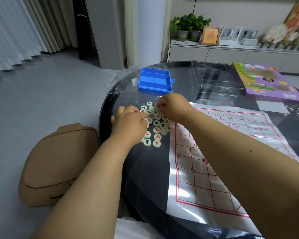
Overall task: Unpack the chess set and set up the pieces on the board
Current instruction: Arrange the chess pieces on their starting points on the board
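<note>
Several round white chess pieces (pixel 157 130) with red or black characters lie loose in a heap on the dark round table (pixel 145 169), left of the board. The board (pixel 214 161) is a glossy white sheet with a red grid, spread flat, with no pieces on it. My left hand (pixel 128 121) lies over the heap's left side, fingertips curled onto a piece (pixel 146 118). My right hand (pixel 173 105) hovers over the heap's far side and pinches a piece (pixel 157 106) between thumb and fingers.
An open blue plastic tray (pixel 154 81) with divided compartments stands beyond the heap. Clear plastic wrap (pixel 214 78) lies across the far table. A purple game box (pixel 266 83) sits at the far right. A tan chair (pixel 59 161) stands at the left.
</note>
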Demonstrator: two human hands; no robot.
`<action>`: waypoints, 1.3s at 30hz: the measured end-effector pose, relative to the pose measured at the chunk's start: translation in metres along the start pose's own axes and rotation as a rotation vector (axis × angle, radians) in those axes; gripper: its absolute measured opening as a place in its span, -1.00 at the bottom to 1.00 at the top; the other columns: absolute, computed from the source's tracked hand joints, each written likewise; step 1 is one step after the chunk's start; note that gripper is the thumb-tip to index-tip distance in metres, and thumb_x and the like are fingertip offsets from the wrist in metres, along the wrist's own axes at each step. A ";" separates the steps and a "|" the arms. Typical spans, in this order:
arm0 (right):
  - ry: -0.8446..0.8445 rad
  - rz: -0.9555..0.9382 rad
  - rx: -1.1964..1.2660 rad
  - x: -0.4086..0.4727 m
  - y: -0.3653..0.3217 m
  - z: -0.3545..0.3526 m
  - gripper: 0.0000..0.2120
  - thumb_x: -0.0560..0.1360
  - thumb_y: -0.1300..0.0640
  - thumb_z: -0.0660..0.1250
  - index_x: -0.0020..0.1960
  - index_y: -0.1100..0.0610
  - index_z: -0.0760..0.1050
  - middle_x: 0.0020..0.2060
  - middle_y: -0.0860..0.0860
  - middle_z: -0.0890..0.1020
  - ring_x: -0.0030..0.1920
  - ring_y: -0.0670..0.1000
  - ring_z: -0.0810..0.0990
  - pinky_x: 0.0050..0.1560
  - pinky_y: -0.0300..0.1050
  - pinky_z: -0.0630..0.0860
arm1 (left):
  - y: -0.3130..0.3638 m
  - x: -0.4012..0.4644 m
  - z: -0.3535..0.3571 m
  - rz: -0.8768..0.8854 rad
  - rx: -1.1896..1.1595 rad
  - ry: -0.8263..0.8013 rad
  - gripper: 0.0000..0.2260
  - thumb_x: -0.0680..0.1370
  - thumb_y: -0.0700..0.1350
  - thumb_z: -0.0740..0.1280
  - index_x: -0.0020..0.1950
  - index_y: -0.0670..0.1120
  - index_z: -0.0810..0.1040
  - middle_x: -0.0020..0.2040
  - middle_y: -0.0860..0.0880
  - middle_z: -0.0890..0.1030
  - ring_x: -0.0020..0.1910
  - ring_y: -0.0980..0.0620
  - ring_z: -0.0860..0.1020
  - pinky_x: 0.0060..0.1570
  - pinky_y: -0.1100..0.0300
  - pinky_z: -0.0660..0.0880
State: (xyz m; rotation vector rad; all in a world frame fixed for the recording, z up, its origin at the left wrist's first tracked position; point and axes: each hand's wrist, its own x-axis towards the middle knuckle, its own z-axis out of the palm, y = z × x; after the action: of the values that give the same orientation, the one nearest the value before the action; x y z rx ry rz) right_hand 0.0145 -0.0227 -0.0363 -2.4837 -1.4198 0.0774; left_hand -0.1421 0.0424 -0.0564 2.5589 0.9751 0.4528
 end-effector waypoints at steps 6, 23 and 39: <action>-0.004 -0.056 -0.027 0.017 0.003 -0.002 -0.74 0.49 0.21 0.31 0.11 -0.02 0.61 0.04 0.01 0.62 0.00 0.03 0.56 0.00 -0.11 0.54 | -0.003 0.004 -0.003 -0.042 -0.007 0.110 -0.71 0.61 -0.07 0.16 0.24 0.08 0.58 0.22 0.03 0.47 0.25 -0.03 0.27 0.25 0.06 0.23; -0.069 -0.277 -0.272 0.025 -0.005 -0.004 -0.76 0.56 0.05 0.24 0.19 0.05 0.50 0.07 0.03 0.53 0.14 0.05 0.44 0.06 -0.02 0.46 | -0.015 0.005 -0.011 -0.130 -0.135 0.268 -0.76 0.59 -0.09 0.20 0.16 0.00 0.62 0.16 -0.04 0.57 0.22 -0.09 0.34 0.14 0.10 0.31; -0.064 -0.082 -0.089 0.016 0.001 -0.006 -0.79 0.55 0.14 0.19 -0.06 0.18 0.59 -0.15 0.11 0.61 -0.11 0.10 0.56 -0.11 -0.04 0.51 | -0.013 0.004 -0.011 -0.130 -0.155 0.264 -0.77 0.58 -0.08 0.20 0.14 -0.01 0.62 0.12 -0.04 0.57 0.20 -0.09 0.35 0.17 0.03 0.37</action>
State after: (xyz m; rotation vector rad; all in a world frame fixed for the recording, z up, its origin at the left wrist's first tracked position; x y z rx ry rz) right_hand 0.0246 -0.0107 -0.0292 -2.5112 -1.5828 0.0798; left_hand -0.1515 0.0565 -0.0520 2.3206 1.1394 0.8107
